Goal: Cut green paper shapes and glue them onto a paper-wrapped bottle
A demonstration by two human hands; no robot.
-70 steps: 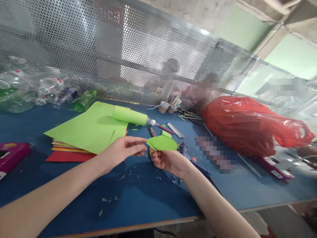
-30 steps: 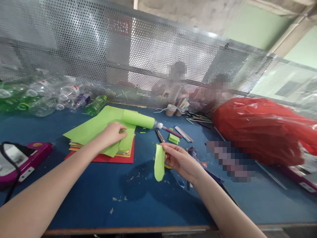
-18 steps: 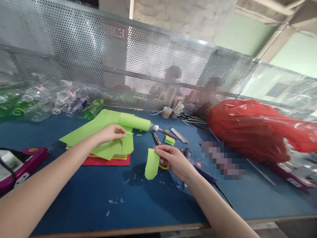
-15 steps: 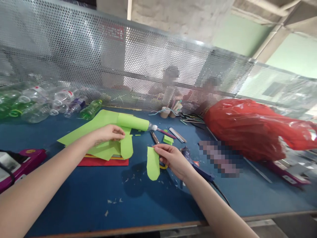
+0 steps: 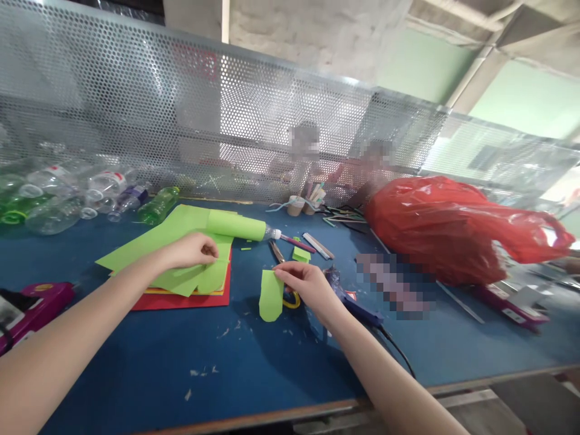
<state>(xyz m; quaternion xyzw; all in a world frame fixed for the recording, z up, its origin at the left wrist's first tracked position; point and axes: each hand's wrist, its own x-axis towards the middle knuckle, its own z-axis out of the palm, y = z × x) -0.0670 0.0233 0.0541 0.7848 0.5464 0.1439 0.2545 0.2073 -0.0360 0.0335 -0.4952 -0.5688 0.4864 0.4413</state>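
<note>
My right hand (image 5: 310,287) pinches the top corner of a small green paper piece (image 5: 270,299) with a rounded lower end, which hangs above the table. My left hand (image 5: 197,251) is over the stack of green paper sheets (image 5: 149,241), its thumb and fingers closed on the edge of another green paper piece (image 5: 212,278) that blends with the sheets below. Behind the hands lies a plastic bottle wrapped in green paper (image 5: 238,226). Scissors (image 5: 277,252) with yellow handles lie partly hidden behind the right-hand piece.
Several plastic bottles (image 5: 54,211) lie at the far left. A blue glue gun (image 5: 362,311) with a cord is right of my right hand. A large red plastic bag (image 5: 435,223) fills the right side. Cups of sticks (image 5: 296,205) stand by the perforated metal screen (image 5: 254,121).
My left hand has lowered its green piece from the stack's right edge back onto the sheets. My right hand still holds its piece, now slightly turned. The view has shifted a little.
</note>
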